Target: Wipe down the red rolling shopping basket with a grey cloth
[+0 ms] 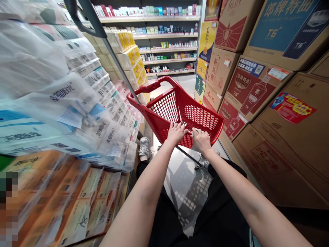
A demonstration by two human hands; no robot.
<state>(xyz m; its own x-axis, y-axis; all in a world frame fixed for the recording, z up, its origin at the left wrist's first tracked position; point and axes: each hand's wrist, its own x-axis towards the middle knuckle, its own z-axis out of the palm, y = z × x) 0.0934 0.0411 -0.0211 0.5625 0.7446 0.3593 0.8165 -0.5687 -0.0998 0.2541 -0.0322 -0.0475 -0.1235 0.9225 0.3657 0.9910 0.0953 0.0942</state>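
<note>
left hand [177,133] and right hand [201,140] touch the red cart [152,121].

Bears, as pale tiled floor [174,175], a red shopping cart [181,113] and grey sneakers [145,147]; holds, on back shelves [172,35], rows of small boxes [168,11] and bottles [176,44].

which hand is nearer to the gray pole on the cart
Left. The left hand is on the near edge of the red shopping cart, right of the gray pole; the right hand is farther right along that edge.
</note>
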